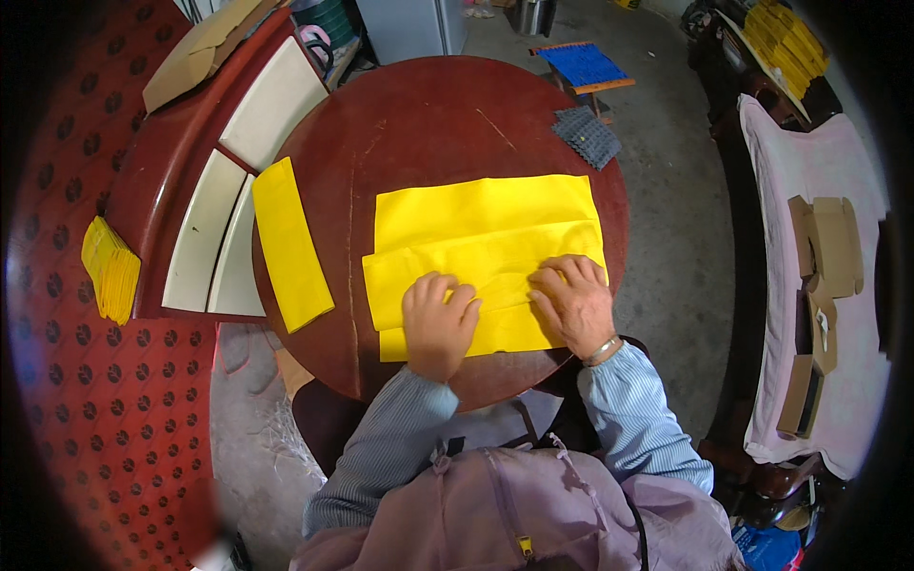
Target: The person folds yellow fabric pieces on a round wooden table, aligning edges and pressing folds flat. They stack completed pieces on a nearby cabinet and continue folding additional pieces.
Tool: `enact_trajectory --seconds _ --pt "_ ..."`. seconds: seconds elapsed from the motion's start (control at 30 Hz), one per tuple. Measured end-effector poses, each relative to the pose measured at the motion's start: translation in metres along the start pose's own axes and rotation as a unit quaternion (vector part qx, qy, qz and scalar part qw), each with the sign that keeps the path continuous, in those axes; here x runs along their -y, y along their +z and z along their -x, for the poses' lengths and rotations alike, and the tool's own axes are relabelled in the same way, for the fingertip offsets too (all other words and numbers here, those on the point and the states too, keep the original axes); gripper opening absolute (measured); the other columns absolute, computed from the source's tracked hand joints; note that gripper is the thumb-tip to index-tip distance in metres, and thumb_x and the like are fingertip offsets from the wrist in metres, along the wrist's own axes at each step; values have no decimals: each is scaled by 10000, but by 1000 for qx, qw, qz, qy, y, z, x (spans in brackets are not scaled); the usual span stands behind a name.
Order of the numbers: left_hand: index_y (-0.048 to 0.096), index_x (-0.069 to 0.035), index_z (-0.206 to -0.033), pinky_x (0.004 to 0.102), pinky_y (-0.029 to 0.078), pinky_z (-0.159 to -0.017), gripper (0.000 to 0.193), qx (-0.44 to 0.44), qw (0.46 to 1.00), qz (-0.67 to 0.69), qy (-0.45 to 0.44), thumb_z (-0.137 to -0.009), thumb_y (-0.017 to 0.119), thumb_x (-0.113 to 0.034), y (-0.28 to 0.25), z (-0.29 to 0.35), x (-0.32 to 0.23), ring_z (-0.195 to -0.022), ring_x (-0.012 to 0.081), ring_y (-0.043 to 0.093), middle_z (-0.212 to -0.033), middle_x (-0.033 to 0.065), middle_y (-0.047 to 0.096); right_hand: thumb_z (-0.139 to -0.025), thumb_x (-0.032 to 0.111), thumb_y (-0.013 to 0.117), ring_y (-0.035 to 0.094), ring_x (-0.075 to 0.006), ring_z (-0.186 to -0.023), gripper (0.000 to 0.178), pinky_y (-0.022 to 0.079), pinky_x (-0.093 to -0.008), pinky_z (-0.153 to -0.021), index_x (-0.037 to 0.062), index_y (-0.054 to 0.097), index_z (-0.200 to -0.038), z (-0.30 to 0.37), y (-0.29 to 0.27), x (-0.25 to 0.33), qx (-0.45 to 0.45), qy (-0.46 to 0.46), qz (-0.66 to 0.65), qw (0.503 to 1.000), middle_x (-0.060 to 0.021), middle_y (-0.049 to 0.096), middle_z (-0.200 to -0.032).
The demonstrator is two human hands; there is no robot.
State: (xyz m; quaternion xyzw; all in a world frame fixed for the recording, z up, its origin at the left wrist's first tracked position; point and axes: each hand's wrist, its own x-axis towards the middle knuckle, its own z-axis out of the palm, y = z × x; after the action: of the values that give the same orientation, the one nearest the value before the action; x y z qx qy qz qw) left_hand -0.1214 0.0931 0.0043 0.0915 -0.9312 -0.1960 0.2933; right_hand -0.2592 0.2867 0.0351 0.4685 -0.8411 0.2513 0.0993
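Note:
A yellow fabric sheet (486, 205) lies on the round dark-red table (419, 114), with a folded layer crossing its middle. My left hand (440, 324) rests on the near left part of this layer, fingers curled and thumb close to them, gripping the fabric. On the near right part, my right hand (574, 303) grips the same sheet with bent fingers; a bracelet (603, 351) circles that wrist. The fingertips partly hide the cloth beneath them. Left of the sheet lies a narrow folded yellow fabric piece (290, 246), apart from both hands.
Dark grey zigzag-edged fabric pieces (586, 136) sit at the table's far right edge. Beyond stands a blue-topped folding stool (583, 67). A red cabinet with pale panels (271, 105) borders the left. Opened cardboard boxes (826, 247) lie on a pink-covered seat (771, 171) at right.

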Motion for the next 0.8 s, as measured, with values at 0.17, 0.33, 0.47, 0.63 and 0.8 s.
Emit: enact_trajectory --seconds 0.17,0.33,0.47,0.63,0.8 --pt "703 -66 -884 455 468 -901 144 -9 999 20 -31 -805 821 -87 -22 20 13 -1036 333 608 -981 95 634 -961 261 722 636 -294 -1082 173 479 -451 -991 119 754 -1054 24 -8 -17 -4 22 40 999 -87 713 -1123" --pt "671 -60 -863 456 461 -872 177 -8 999 29 -14 -806 832 -108 -23 11 8 -991 335 593 -953 105 605 -976 277 719 633 -284 -1046 180 484 -441 -961 114 760 -1037 28 -11 -23 -9 36 40 999 -92 712 -1097" --pt "662 -60 -947 459 451 -848 257 -26 999 -7 -25 -821 850 -182 -9 0 -3 -985 339 580 -977 118 590 -961 323 752 605 -274 -977 225 470 -426 -894 99 753 -986 19 -6 -19 -29 54 66 996 -92 694 -1022" --pt "651 -62 -1007 461 451 -849 350 -29 997 -38 -54 -816 873 -255 1 -2 -6 -987 345 569 -1017 130 585 -934 394 765 615 -278 -971 314 453 -483 -921 83 779 -972 6 2 -13 27 135 99 986 -128 731 -1018" --pt "647 -57 -1009 486 459 -874 359 -10 997 -49 -60 -806 859 -264 -1 1 2 -1027 355 564 -1055 150 579 -883 340 802 598 -273 -967 264 437 -489 -933 88 771 -955 6 -5 -22 16 127 87 988 -127 710 -973"
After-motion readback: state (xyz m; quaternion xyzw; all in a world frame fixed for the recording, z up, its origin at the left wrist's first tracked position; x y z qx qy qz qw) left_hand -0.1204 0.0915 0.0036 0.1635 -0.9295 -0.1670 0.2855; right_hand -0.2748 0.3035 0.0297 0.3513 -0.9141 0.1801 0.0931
